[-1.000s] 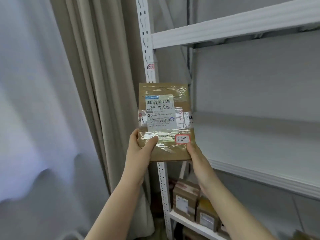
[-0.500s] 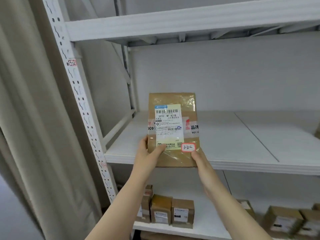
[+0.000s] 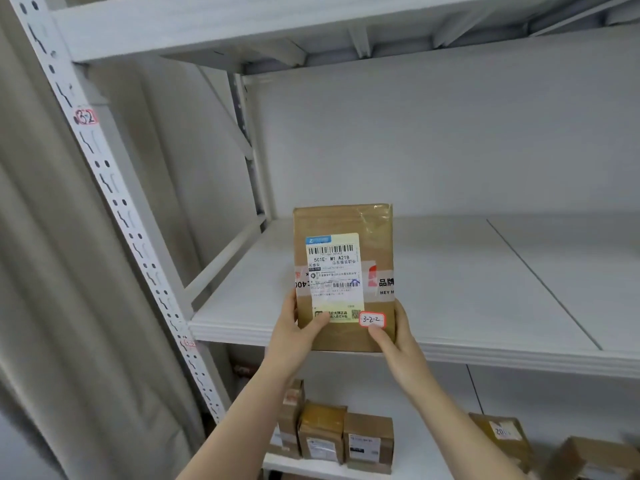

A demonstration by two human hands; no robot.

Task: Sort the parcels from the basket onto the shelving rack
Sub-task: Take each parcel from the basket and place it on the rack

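Both hands still grip the brown parcel (image 3: 343, 278) upright at its lower corners, left hand (image 3: 294, 336) and right hand (image 3: 394, 341), thumbs on its face. Compared with half a second ago it sits a little further in over the white shelf (image 3: 485, 292).

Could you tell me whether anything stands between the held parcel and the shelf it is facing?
Nothing visible does. The left hand and right hand hold the parcel upright at the front edge of the middle shelf, and no object shows on the board behind it. The other parcels sit on the shelf below.
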